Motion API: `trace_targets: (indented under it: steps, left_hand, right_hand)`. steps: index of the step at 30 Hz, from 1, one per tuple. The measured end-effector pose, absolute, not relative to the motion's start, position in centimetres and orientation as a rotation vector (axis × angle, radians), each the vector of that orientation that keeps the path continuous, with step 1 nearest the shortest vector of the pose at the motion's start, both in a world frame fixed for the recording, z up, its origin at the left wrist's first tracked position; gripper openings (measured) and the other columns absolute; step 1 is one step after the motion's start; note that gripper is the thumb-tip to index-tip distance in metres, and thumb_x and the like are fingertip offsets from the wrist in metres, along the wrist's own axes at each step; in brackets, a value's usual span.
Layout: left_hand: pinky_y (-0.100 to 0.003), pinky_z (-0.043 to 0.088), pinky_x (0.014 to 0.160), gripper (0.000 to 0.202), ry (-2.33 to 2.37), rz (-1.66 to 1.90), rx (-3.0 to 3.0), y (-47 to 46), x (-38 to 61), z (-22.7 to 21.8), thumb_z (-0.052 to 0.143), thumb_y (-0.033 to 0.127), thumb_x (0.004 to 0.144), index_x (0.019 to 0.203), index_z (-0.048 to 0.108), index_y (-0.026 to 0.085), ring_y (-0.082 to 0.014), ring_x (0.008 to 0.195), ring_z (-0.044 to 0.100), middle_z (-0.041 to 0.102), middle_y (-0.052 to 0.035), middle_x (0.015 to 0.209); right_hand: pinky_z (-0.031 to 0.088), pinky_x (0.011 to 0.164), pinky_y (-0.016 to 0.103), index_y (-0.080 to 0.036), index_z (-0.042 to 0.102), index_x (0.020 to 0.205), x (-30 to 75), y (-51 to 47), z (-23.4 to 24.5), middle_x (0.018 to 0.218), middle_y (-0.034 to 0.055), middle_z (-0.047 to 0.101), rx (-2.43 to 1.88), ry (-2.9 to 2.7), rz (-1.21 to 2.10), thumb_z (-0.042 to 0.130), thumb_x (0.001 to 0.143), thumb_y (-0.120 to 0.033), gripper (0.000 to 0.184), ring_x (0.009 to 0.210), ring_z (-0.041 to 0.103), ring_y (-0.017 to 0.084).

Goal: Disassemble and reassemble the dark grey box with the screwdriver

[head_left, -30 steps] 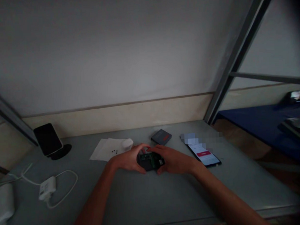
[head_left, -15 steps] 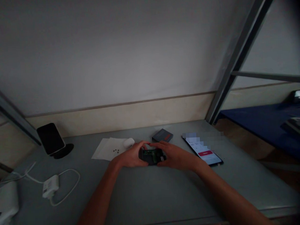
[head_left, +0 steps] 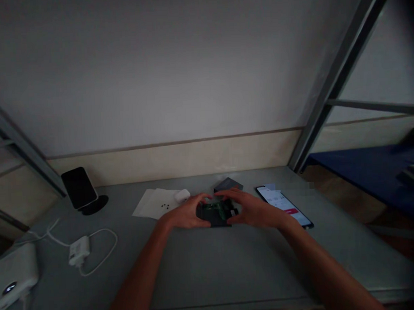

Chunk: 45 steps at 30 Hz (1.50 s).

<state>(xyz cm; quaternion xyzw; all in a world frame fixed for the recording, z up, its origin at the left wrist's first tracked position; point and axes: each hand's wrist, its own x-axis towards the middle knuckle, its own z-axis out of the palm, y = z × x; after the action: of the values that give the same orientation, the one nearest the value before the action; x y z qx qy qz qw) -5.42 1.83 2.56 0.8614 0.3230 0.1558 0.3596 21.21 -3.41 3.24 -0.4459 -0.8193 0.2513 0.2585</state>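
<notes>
Between my two hands sits a dark, flat electronic device (head_left: 213, 216) with a green circuit board (head_left: 221, 209) showing on its top side. My left hand (head_left: 186, 214) grips its left end, thumb at the near edge and fingers curled over the far side. On the right end, my right hand (head_left: 255, 209) holds on with thumb and fingers in the same way. Just behind the right fingers lies a dark box (head_left: 228, 184), partly covered by them. White paper sheets (head_left: 147, 205) lie left of my left hand, bearing several tiny dark pieces (head_left: 165, 206) and a white rounded object (head_left: 182, 195).
A phone with a lit screen (head_left: 281, 204) lies to the right. On the left are a dark-screened device on a stand (head_left: 79, 188), a white adapter with a cable (head_left: 79, 251) and a larger white unit (head_left: 18, 277). Metal posts (head_left: 308, 127) and a wall bound the grey desk (head_left: 198, 274).
The view has swung slightly left, so everything sits a little further right. My right fingers have spread away from my left ones and reach over the dark box. Both hands still hold the device.
</notes>
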Motion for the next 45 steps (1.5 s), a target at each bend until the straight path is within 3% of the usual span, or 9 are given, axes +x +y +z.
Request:
trace_targets:
  steps: [4,8,12,21,29,37,42,45]
  left_hand:
    - [-0.039,0.044,0.1,0.064,0.903,0.697,2.053,1.6,-4.1,2.7,0.068,0.048,0.086,0.142,0.047,0.023,-0.0249,0.116,0.057,0.06,-0.0115,0.125]
    - [-0.032,0.049,0.083,0.037,0.94,0.96,1.835,1.7,-2.0,2.1,0.048,0.046,0.098,0.122,0.061,0.02,-0.0189,0.091,0.061,0.066,-0.0086,0.11]
    - [-0.026,0.044,0.063,0.028,0.936,0.998,1.59,2.3,-1.3,1.3,0.056,0.037,0.092,0.105,0.067,0.015,-0.0137,0.067,0.057,0.065,-0.0051,0.086]
    - [-0.024,0.039,0.059,0.018,0.965,1.111,1.234,2.9,-0.9,0.0,0.061,0.027,0.082,0.089,0.07,0.014,-0.0115,0.061,0.055,0.065,-0.0029,0.079]
    - [-0.023,0.027,0.051,0.028,0.862,0.968,1.23,1.6,0.0,0.6,0.056,0.036,0.083,0.064,0.053,0.015,-0.0091,0.053,0.04,0.047,0.0019,0.058]
    - [-0.02,0.026,0.047,0.02,0.739,0.748,0.964,0.3,0.1,1.9,0.064,0.028,0.083,0.077,0.059,0.01,-0.0065,0.055,0.043,0.053,-0.0028,0.071]
    - [-0.018,0.024,0.046,0.016,0.691,0.782,0.828,0.0,0.5,1.6,0.067,0.024,0.085,0.081,0.058,0.011,-0.0043,0.054,0.039,0.051,-0.0004,0.073]
    - [-0.018,0.025,0.046,0.018,0.684,0.779,0.832,0.0,0.7,1.4,0.069,0.026,0.085,0.084,0.058,0.012,-0.0051,0.055,0.04,0.052,-0.0003,0.073]
  right_hand:
    - [0.047,0.103,0.043,-0.027,0.051,0.141,21.4,-3.2,3.6,0.126,0.0077,0.06,-1.15,-2.125,0.59,0.078,0.077,-0.022,0.07,0.115,0.059,0.024]
    - [0.044,0.108,0.043,-0.029,0.05,0.141,20.3,-3.2,3.5,0.131,0.0076,0.06,-1.066,-2.081,0.529,0.078,0.077,-0.02,0.071,0.122,0.057,0.024]
    - [0.043,0.109,0.044,-0.03,0.048,0.144,19.2,-3.3,3.0,0.134,0.0078,0.059,-1.037,-2.019,0.527,0.078,0.078,-0.023,0.073,0.124,0.056,0.025]
    - [0.044,0.108,0.042,-0.028,0.047,0.144,17.8,-3.5,2.7,0.134,0.0076,0.062,-1.019,-1.752,0.707,0.08,0.077,-0.035,0.075,0.121,0.06,0.024]
    - [0.052,0.094,0.039,-0.023,0.053,0.134,15.4,-4.0,3.1,0.131,0.0108,0.063,-0.994,-1.524,0.645,0.066,0.088,-0.042,0.052,0.101,0.064,0.021]
    - [0.053,0.088,0.038,-0.021,0.057,0.127,16.4,-3.1,3.0,0.113,0.0096,0.07,-0.984,-1.418,0.716,0.056,0.092,-0.054,0.048,0.095,0.064,0.021]
    - [0.052,0.091,0.036,-0.022,0.057,0.127,16.7,-3.0,2.9,0.12,0.0094,0.068,-1.035,-1.425,0.712,0.054,0.092,-0.061,0.052,0.102,0.064,0.021]
    - [0.053,0.085,0.035,-0.021,0.058,0.126,16.7,-3.0,2.9,0.111,0.0089,0.07,-1.08,-1.439,0.796,0.052,0.092,-0.064,0.056,0.097,0.065,0.021]
